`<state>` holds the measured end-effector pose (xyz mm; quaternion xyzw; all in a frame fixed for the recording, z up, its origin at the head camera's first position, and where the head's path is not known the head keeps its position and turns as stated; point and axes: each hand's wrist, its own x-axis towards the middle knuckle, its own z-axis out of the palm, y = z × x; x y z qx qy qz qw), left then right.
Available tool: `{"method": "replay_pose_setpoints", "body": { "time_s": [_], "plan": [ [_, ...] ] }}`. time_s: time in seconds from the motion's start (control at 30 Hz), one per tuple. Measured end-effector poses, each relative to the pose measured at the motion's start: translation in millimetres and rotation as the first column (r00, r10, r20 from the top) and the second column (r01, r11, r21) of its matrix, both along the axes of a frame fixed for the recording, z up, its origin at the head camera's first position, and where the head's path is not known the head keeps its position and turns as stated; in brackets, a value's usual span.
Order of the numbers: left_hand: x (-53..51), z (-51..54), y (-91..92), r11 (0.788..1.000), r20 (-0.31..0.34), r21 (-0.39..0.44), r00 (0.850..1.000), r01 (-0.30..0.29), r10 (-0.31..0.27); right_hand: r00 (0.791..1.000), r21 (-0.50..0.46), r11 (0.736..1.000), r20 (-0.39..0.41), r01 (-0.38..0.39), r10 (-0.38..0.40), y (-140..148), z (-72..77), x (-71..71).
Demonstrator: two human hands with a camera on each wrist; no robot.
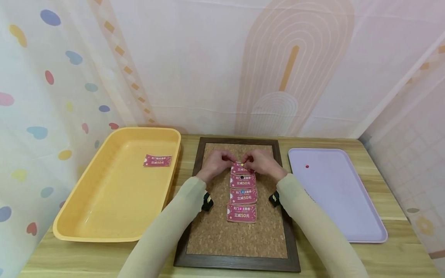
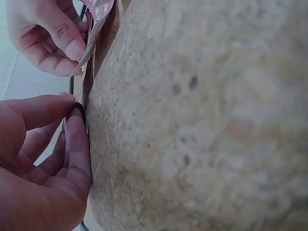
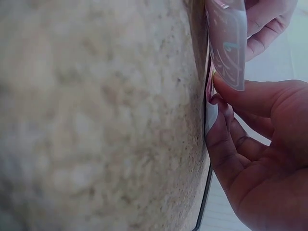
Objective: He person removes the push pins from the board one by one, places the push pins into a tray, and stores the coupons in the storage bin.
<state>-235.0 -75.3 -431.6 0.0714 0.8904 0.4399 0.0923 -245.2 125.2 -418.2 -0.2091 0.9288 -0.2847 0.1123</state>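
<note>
Four-part wording aside, several pink coupons run in a column down a cork board. Each of the lower ones shows one pushpin: a black pushpin, a blue pushpin and a pink pushpin. Both hands are at the top coupon, where a yellow pushpin shows. My left hand pinches its upper left edge between thumb and finger. At the upper right edge, my right hand pinches the paper, its thumb close to the pin. Fingers partly hide the coupon's top.
To the left stands a yellow tub with one loose coupon in it. A lilac tray on the right holds a red pushpin. The board has a dark wooden frame. Behind the table hangs a patterned curtain.
</note>
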Motion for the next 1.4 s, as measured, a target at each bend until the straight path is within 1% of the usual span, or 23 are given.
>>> {"method": "replay_pose_setpoints", "body": {
  "time_s": [0.4,0.57,0.87,1.03,1.2,1.4],
  "plan": [
    [1.9,0.7,2.6,0.999,-0.01,-0.038,1.0,-0.001,0.001,0.998,0.005,1.0,0.048,0.03,-0.031,-0.1,-0.2,-1.1],
    [2.8,1.0,3.9,0.999,-0.004,-0.049,1.0,-0.003,0.003,0.997,-0.005,1.0,0.065,0.029,-0.028,0.2,-2.0,-1.6],
    [4.0,1.1,5.5,0.999,0.002,-0.045,1.0,-0.002,0.002,0.998,-0.022,0.999,0.051,0.029,-0.028,1.0,-4.5,-1.5],
    [4.5,1.5,5.2,0.999,0.006,-0.045,1.0,-0.005,0.006,0.998,-0.011,0.999,0.046,0.031,-0.03,0.6,-4.4,-1.1],
    [4.5,1.6,4.7,0.999,0.011,-0.051,1.0,-0.013,0.014,0.999,-0.012,0.999,0.037,0.035,-0.035,-0.6,-4.7,-0.5],
    [3.5,1.6,3.3,0.998,0.022,-0.05,0.999,-0.025,0.026,0.998,-0.018,0.999,0.046,0.041,-0.04,-2.3,-4.0,0.4]
  ]
}}
